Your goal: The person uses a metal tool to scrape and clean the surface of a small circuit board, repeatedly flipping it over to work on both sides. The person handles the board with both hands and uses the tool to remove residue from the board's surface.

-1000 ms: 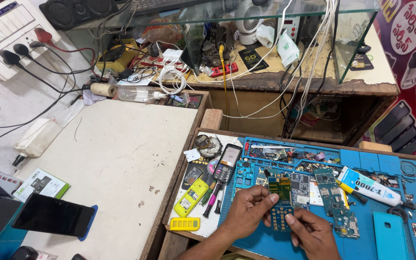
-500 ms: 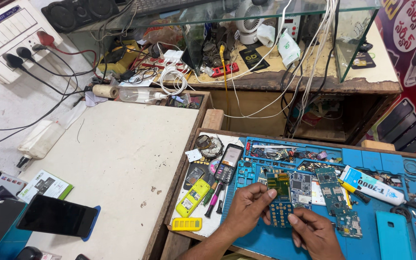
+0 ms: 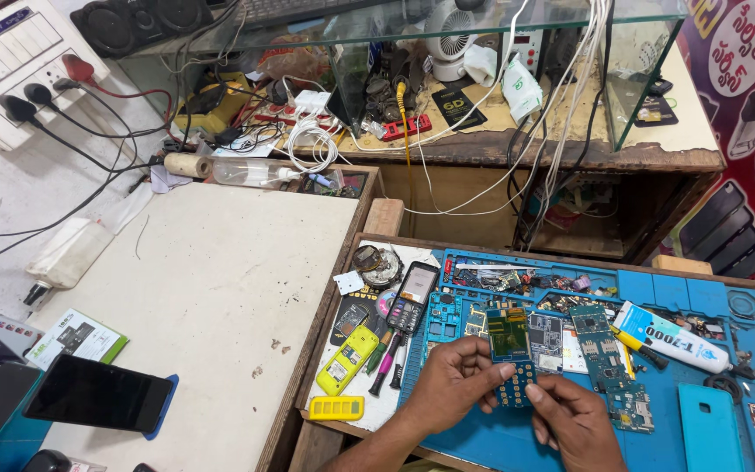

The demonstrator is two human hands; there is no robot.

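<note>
Both hands over the blue mat (image 3: 482,441). Left hand (image 3: 450,382) closed on a phone board (image 3: 511,354), thumb and fingers pinching its left edge; board upright, slightly tilted, green screen part on top, keypad part below. Right hand (image 3: 575,421) fingertips touch the board's lower right corner (grip there cannot be told for sure).

Just right of the board on the mat: more boards (image 3: 600,354) and a white glue tube (image 3: 670,337). Left of the mat: yellow phone (image 3: 348,359), yellow keypad (image 3: 335,407), black phone (image 3: 412,297). Dark smartphone (image 3: 98,393) lies well apart on the white table (image 3: 220,280).
</note>
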